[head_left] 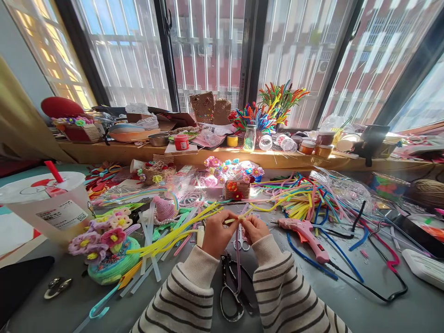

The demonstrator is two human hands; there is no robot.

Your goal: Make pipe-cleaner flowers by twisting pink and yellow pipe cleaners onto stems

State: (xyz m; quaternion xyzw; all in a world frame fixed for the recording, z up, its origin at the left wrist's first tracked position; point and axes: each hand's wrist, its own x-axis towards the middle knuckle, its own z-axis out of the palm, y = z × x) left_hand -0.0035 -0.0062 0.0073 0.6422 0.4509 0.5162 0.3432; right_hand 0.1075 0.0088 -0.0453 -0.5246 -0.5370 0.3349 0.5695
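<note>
My left hand (218, 232) and my right hand (255, 228) meet above the middle of the table, fingertips pinched close together. Between them is a yellow pipe cleaner (246, 214), its end bent near my fingers. A mauve pipe cleaner (238, 266) hangs from the same spot, its upper end hidden by my fingers. Below my wrists lie black-handled scissors (231, 303). A smaller pair of scissors with pale handles (244, 245) is partly covered by my hands. Loose yellow pipe cleaners (173, 233) fan out left of my left hand.
A pink glue gun (307, 233) lies to the right, its black cord trailing forward. Left stand a green pot with fuzzy flowers (113, 263) and a drink cup (62, 208). A flower-filled box (237, 189) and piled pipe cleaners (305, 201) lie farther back, below the crowded windowsill (204, 159).
</note>
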